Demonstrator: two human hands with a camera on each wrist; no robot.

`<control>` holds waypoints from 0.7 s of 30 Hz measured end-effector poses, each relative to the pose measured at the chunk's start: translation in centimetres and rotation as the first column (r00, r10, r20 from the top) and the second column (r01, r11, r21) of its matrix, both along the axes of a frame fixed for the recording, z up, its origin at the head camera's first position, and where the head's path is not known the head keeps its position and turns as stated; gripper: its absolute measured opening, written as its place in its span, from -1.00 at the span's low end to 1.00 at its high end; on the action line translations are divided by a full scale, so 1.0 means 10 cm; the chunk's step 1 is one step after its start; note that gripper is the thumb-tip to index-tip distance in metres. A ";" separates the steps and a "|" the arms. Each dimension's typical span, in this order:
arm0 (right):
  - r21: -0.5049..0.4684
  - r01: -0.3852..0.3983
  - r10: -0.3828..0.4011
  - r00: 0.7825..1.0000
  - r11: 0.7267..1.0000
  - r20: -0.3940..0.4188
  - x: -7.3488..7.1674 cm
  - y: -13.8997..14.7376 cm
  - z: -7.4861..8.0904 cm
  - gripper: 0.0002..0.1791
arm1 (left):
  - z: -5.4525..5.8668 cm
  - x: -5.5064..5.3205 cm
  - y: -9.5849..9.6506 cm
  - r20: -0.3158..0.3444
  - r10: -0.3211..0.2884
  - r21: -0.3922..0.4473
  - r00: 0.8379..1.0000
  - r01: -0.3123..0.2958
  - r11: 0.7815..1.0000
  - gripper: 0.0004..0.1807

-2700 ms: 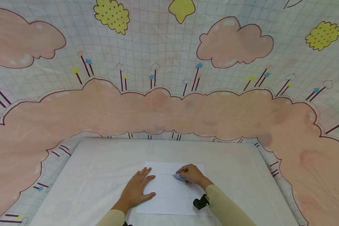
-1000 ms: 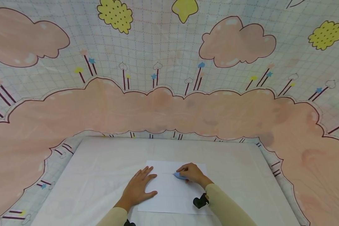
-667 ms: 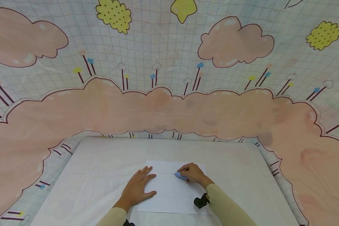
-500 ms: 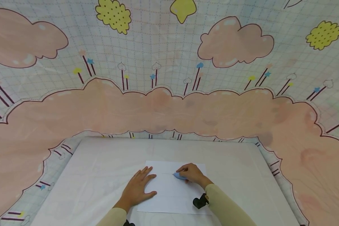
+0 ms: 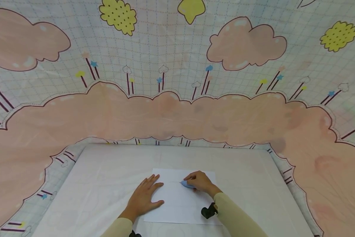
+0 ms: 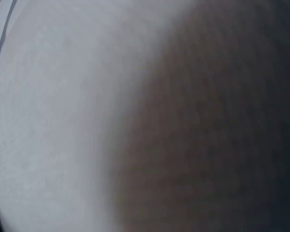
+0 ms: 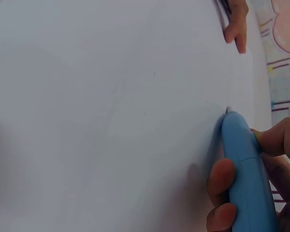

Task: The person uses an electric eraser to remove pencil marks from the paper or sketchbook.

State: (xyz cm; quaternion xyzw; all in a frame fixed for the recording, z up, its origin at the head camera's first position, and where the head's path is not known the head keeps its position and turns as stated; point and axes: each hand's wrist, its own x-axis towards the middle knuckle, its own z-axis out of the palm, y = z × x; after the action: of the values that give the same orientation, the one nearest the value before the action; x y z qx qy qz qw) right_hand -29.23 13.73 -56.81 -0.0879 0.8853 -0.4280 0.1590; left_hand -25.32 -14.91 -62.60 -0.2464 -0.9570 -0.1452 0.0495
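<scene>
A white sheet of paper (image 5: 180,210) lies on the table in front of me. My left hand (image 5: 144,197) rests on the sheet's left edge with its fingers spread; a blurred dark shape, apparently this hand, fills much of the left wrist view. In my right hand (image 5: 201,182) I grip a light blue utility knife (image 7: 249,179), its small metallic tip against the paper. The thumb presses a raised part on the knife's side. A faint line runs leftward across the paper from the tip.
A table (image 5: 248,177) with a white cover spreads around the sheet. Behind it hangs a cloth (image 5: 180,118) printed with clouds, stars and a grid. Black straps or mounts (image 5: 209,211) sit at both wrists.
The right hand and the utility knife make small back-and-forth shifts, and the tip now sits slightly farther left than half a second ago. The left hand stays on the paper.
</scene>
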 end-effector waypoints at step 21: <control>-0.008 -0.008 0.008 1.000 1.000 0.000 -0.01 -0.04 -0.01 -0.77 | 0.03 0.00 0.00 0.020 0.002 0.000 1.000 -0.002 1.000 -0.24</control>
State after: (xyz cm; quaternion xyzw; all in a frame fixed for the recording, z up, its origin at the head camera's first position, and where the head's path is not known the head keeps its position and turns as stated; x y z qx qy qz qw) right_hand -29.34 13.37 -56.96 -0.0922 0.8832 -0.4310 0.1604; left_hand -25.29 -14.88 -62.35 -0.2442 -0.9576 -0.1475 0.0400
